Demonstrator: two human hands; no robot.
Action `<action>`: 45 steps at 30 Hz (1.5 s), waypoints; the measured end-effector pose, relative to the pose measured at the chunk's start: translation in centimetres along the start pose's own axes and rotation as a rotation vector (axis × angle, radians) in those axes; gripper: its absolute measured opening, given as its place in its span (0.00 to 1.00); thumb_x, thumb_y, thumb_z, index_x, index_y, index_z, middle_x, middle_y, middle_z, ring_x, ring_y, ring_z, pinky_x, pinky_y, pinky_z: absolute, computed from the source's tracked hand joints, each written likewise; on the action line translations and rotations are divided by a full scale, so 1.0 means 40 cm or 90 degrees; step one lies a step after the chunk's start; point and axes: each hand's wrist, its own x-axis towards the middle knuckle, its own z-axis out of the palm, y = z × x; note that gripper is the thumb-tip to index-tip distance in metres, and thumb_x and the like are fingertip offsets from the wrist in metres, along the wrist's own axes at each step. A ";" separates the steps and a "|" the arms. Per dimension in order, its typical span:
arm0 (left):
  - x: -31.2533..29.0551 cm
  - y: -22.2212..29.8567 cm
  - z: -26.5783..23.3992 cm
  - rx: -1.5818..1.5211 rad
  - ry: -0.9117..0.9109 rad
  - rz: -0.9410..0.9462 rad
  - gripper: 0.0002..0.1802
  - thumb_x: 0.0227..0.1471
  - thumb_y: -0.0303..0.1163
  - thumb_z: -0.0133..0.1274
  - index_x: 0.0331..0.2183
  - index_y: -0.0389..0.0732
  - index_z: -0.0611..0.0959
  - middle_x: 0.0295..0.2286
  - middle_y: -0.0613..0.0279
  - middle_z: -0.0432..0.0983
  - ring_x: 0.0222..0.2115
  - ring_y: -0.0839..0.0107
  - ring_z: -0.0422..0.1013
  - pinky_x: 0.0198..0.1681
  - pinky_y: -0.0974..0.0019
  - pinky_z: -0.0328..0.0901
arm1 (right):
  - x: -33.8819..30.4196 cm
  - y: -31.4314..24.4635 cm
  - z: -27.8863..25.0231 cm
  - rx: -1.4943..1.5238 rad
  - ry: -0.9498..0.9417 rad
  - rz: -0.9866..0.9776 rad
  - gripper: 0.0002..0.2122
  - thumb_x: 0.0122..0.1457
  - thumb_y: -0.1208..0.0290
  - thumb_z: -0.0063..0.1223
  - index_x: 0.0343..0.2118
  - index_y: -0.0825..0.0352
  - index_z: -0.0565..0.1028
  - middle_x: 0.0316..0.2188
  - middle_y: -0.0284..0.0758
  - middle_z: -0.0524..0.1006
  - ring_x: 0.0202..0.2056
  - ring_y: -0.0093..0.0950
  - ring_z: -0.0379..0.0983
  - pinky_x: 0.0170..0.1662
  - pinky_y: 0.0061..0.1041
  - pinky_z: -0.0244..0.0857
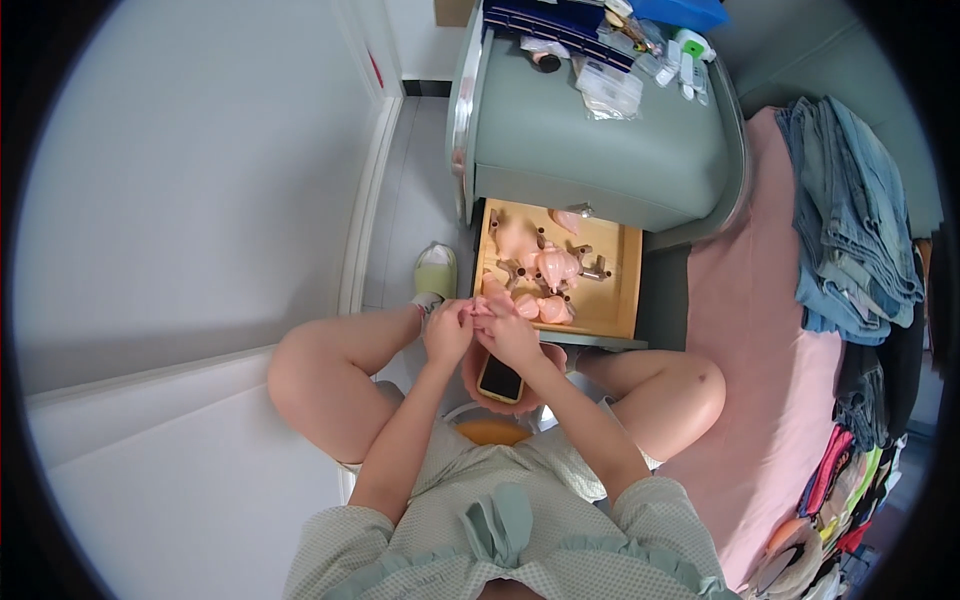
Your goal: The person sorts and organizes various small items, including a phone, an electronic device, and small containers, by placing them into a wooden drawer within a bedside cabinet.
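My left hand point(449, 332) and my right hand point(508, 335) meet over the near left corner of an open wooden drawer point(618, 312). Their fingers are pinched together around a small pink piece point(482, 308), mostly covered by the fingers, so its kind is unclear. Inside the drawer lie several glossy pink, rounded pieces point(557, 268), along with several short, dark metallic tube-like parts point(598, 270). Below my hands, a phone point(500, 380) with a dark screen and pale yellow edge rests on a pink scalloped-rim container point(471, 374) between my legs.
Above the drawer, a grey-green cabinet point(600, 130) carries a dark blue box point(545, 30), clear plastic packets point(608, 90) and small white items. On the right, folded jeans point(850, 220) lie on a pink-covered bed point(745, 390). A white door panel point(220, 180) stands left.
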 end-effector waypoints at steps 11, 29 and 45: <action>-0.055 0.139 0.073 0.050 -0.087 0.407 0.03 0.40 0.27 0.53 0.22 0.38 0.80 0.26 0.61 0.73 0.33 0.61 0.69 0.39 0.59 0.65 | -0.154 0.072 -0.132 -0.039 0.008 0.134 0.05 0.42 0.67 0.57 0.24 0.55 0.80 0.30 0.29 0.77 0.31 0.29 0.75 0.32 0.28 0.69; -0.121 0.317 0.344 0.172 -0.251 0.549 0.30 0.46 0.27 0.43 0.53 0.32 0.64 0.50 0.49 0.62 0.47 0.55 0.62 0.53 0.57 0.55 | -0.300 0.195 -0.158 0.070 0.517 0.615 0.05 0.45 0.75 0.55 0.27 0.66 0.79 0.31 0.42 0.72 0.36 0.37 0.70 0.40 0.28 0.66; 0.148 0.414 0.585 -0.095 -0.309 0.303 0.34 0.49 0.22 0.44 0.57 0.36 0.55 0.57 0.48 0.50 0.55 0.51 0.54 0.55 0.63 0.56 | -0.083 0.527 -0.292 0.055 0.484 0.438 0.11 0.49 0.70 0.53 0.37 0.59 0.76 0.33 0.41 0.73 0.35 0.43 0.69 0.38 0.38 0.64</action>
